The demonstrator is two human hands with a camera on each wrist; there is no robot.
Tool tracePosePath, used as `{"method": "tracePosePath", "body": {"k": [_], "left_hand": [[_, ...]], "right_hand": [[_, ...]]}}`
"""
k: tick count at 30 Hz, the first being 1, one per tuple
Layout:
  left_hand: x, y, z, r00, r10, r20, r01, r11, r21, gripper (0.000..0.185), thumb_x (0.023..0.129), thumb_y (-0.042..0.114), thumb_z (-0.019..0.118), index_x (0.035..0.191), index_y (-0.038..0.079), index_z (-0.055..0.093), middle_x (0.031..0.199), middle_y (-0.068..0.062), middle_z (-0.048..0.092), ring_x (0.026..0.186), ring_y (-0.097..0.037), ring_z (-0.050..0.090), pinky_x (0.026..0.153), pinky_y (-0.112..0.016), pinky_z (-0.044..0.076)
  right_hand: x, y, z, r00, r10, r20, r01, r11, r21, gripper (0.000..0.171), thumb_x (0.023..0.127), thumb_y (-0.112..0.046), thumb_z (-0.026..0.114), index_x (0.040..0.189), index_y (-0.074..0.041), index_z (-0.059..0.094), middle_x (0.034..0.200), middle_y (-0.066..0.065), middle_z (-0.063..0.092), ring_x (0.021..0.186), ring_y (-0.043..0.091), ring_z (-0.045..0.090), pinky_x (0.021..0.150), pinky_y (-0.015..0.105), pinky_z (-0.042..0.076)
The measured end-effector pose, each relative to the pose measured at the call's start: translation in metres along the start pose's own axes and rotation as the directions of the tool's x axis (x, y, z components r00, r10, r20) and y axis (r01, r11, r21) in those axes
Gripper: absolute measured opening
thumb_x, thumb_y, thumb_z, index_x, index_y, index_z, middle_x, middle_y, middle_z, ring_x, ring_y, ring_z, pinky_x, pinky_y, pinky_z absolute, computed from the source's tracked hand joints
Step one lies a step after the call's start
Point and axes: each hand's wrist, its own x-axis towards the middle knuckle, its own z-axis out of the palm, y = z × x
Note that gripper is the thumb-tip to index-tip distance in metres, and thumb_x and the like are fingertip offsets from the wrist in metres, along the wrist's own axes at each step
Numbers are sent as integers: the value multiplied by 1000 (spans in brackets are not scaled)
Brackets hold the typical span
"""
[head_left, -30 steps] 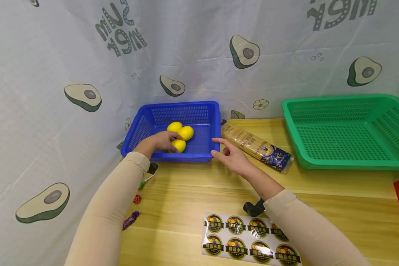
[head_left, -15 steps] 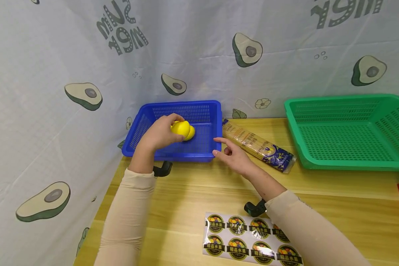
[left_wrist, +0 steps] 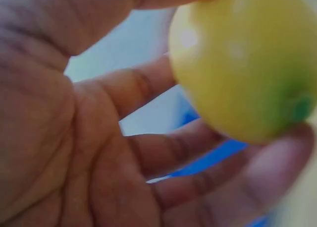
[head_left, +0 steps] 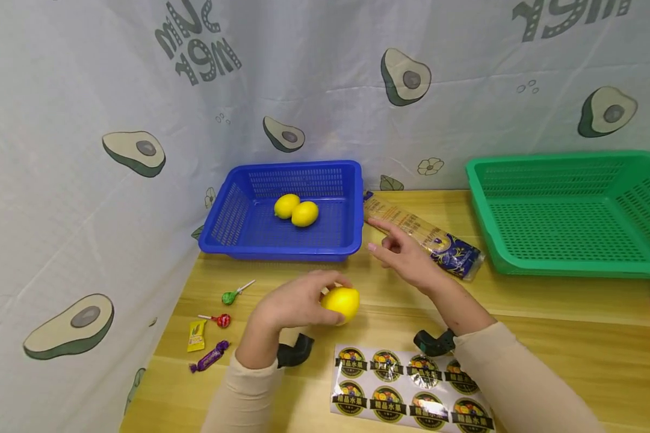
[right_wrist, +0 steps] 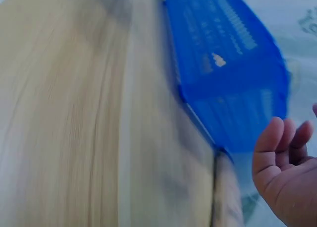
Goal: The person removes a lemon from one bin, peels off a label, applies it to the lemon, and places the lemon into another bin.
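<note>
Over the table (head_left: 547, 325), left hand (head_left: 289, 304) grips 1 lemon (head_left: 342, 304); right hand (head_left: 408, 258) relaxed.

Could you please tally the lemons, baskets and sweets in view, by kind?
Lemons: 3, one in the left hand at, two in the blue basket at and.
Baskets: 2, blue and green.
Sweets: 4, left of the hand.
Total: 9.
</note>
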Motion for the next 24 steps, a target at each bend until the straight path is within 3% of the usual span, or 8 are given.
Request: {"method": "tracePosePath", "body": {"k": [3,6,11,16,21,24], "left_hand": [[23,6,30,998,24,52,-28,998,65,51,85,29,80,132,20,62,128,-4,65,108,-15,59,94,-29,49],[47,15,50,999,9,47,-14,994,111,54,87,34,79,136,22,59,130,-4,63,104,-12,58,92,-26,49],[83,30,67,999,-14,-41,20,989,146,57,88,40,78,138,23,57,125,-4,60,94,-11,57,82,-24,50],[111,37,79,991,-34,-132,56,985,162,55,88,47,76,135,24,58,116,-2,59,88,-10,55,73,-22,48],[111,38,82,986,-73,-153,97,983,154,64,88,52,75,143,25,54,125,-4,57,97,-13,58,79,-25,50],[95,42,80,970,-102,-223,143,974,175,70,88,53,75,146,21,52,130,-9,54,107,-20,58,87,-31,54]], "right_hand": [[-24,2,-21,999,-25,-33,23,997,-70,59,105,-24,59,159,-17,35,90,7,51,78,18,54,75,31,55],[-53,7,-41,998,-37,-60,28,989,-145,57,105,-23,59,157,-15,37,91,9,53,75,18,56,70,29,54],[-99,20,-63,999,4,-38,-15,958,-287,55,102,-22,64,152,-10,45,90,7,55,70,12,50,57,26,43],[-138,39,-67,997,39,70,-7,908,-418,56,93,-25,76,141,-8,54,86,1,55,69,2,48,58,23,44],[-169,56,-57,974,77,214,53,838,-543,43,80,-34,86,114,-22,64,85,-4,47,71,-2,39,59,21,37],[-172,55,-46,977,98,188,46,769,-638,37,77,-36,87,103,-28,62,83,-8,45,72,-3,37,61,21,34]]}}
